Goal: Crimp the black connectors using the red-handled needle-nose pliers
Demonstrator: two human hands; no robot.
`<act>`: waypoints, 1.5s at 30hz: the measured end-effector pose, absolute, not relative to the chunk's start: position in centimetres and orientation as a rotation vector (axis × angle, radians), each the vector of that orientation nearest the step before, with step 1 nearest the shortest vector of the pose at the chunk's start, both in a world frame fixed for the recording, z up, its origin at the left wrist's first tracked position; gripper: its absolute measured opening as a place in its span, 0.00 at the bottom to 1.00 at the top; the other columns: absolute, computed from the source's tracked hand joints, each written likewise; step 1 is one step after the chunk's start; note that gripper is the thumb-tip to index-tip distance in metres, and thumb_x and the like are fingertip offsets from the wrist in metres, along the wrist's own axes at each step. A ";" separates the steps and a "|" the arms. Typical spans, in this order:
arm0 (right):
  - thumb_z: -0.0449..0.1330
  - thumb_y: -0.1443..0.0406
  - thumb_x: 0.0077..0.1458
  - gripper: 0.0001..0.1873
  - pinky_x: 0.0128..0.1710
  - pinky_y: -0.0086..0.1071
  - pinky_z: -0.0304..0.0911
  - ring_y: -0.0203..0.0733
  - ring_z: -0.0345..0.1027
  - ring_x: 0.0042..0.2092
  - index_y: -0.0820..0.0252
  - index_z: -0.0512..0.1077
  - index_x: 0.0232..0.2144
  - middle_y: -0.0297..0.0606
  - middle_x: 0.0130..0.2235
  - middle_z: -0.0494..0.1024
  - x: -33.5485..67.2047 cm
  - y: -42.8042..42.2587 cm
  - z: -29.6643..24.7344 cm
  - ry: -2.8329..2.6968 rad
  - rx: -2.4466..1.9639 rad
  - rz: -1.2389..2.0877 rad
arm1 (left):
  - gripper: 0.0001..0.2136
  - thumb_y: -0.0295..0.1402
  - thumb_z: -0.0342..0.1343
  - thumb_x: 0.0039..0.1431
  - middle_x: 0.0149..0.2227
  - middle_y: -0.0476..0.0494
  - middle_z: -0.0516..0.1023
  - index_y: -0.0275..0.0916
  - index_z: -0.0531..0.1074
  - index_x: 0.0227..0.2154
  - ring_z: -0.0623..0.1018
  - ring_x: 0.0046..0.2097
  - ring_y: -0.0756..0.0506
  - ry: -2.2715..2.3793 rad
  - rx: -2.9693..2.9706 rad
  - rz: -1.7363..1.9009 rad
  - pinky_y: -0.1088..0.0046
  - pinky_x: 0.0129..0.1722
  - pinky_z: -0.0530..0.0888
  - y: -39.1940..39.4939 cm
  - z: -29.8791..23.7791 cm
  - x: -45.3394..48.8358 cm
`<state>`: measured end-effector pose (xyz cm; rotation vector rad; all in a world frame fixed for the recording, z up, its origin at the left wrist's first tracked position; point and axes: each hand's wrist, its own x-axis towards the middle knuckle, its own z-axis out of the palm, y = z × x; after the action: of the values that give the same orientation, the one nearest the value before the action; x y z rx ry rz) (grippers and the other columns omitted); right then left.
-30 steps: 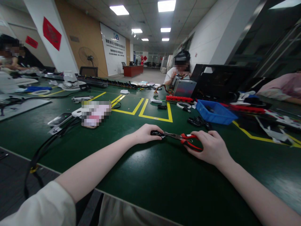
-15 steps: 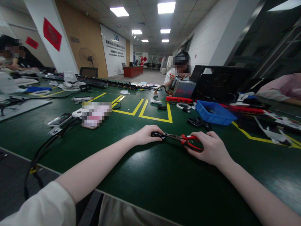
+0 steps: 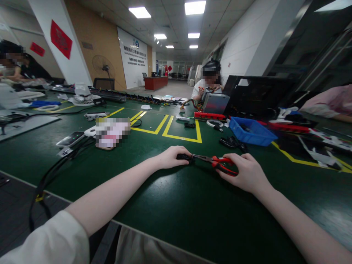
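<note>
My left hand rests on the green table, fingers curled over a small black part and pinning it down. My right hand is closed around the red handles of a pair of needle-nose pliers. The pliers lie almost flat, pointing left, and their jaws meet the black part at my left fingertips. Most of the part is hidden under my fingers.
A blue bin and some black clips lie behind my right hand. Yellow floor-style tape lines mark the table. A phone and black cables sit at left. Other people work at the far left, centre and right.
Almost nothing has moved. Both hands stay on the black part and the pliers, with only a slight shift of the view.
</note>
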<state>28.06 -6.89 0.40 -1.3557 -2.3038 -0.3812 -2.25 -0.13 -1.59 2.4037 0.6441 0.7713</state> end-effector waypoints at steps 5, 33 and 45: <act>0.61 0.48 0.49 0.23 0.31 0.39 0.62 0.44 0.64 0.32 0.57 0.72 0.41 0.43 0.37 0.79 28.2 -6.7 0.2 -2.299 -1.371 -0.363 | 0.12 0.33 0.59 0.61 0.47 0.39 0.77 0.36 0.76 0.47 0.77 0.48 0.44 0.644 2.421 0.743 0.67 0.51 0.72 -0.1 -1.6 -2.3; 0.61 0.48 0.51 0.24 0.32 0.38 0.62 0.44 0.64 0.33 0.59 0.72 0.42 0.42 0.39 0.79 28.5 -6.5 0.0 -2.361 -1.358 -0.378 | 0.13 0.32 0.62 0.59 0.48 0.40 0.80 0.35 0.77 0.46 0.78 0.49 0.44 0.706 2.323 0.744 0.67 0.53 0.71 -0.1 -1.6 -2.3; 0.61 0.48 0.52 0.24 0.34 0.39 0.62 0.43 0.66 0.33 0.58 0.71 0.43 0.40 0.40 0.79 28.9 -6.2 -0.6 -2.391 -1.333 -0.404 | 0.12 0.32 0.61 0.60 0.48 0.41 0.79 0.36 0.76 0.46 0.78 0.49 0.45 0.711 2.344 0.724 0.66 0.53 0.71 -0.3 -1.3 -2.3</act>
<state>28.86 -6.21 -0.57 -1.3331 -2.3910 -0.4042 -2.32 -0.25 -1.31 2.3436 0.7113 0.7245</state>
